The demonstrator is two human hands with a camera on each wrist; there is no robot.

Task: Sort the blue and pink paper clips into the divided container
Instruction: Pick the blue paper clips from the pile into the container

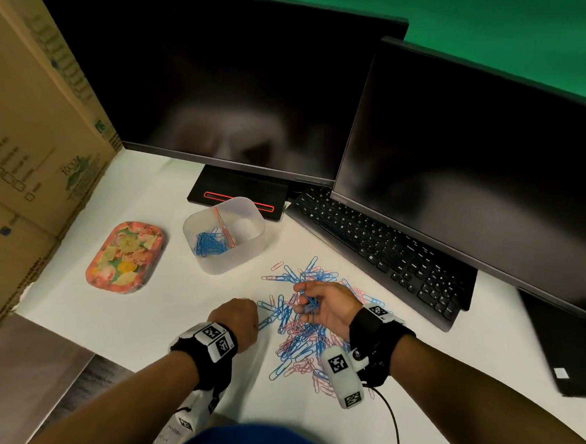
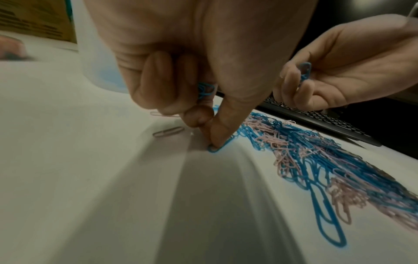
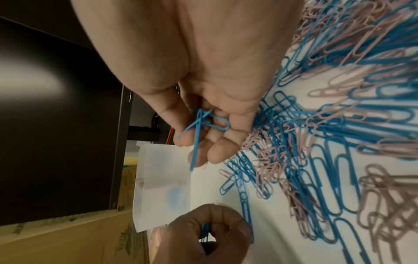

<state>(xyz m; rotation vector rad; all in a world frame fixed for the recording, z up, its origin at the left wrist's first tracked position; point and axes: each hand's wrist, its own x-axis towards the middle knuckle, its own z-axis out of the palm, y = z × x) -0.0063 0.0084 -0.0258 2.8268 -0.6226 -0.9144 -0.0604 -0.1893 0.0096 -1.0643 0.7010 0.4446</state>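
Observation:
A heap of blue and pink paper clips [image 1: 307, 325] lies spread on the white table. The clear divided container [image 1: 225, 233] stands behind it, with blue clips [image 1: 209, 244] in its left compartment. My left hand [image 1: 241, 318] is curled at the heap's left edge. It holds a few blue clips [image 2: 204, 89] in its palm, while its thumb and forefinger pinch a blue clip [image 2: 220, 145] lying on the table. My right hand [image 1: 324, 302] hovers palm-up over the heap, its curled fingers cradling several blue clips [image 3: 201, 125].
A floral tray [image 1: 126, 256] lies left of the container. Two dark monitors [image 1: 224, 80] and a black keyboard [image 1: 382, 251] stand behind and to the right. A cardboard box [image 1: 25, 137] walls the left side. A lone pink clip [image 2: 168, 131] lies beside my left fingers.

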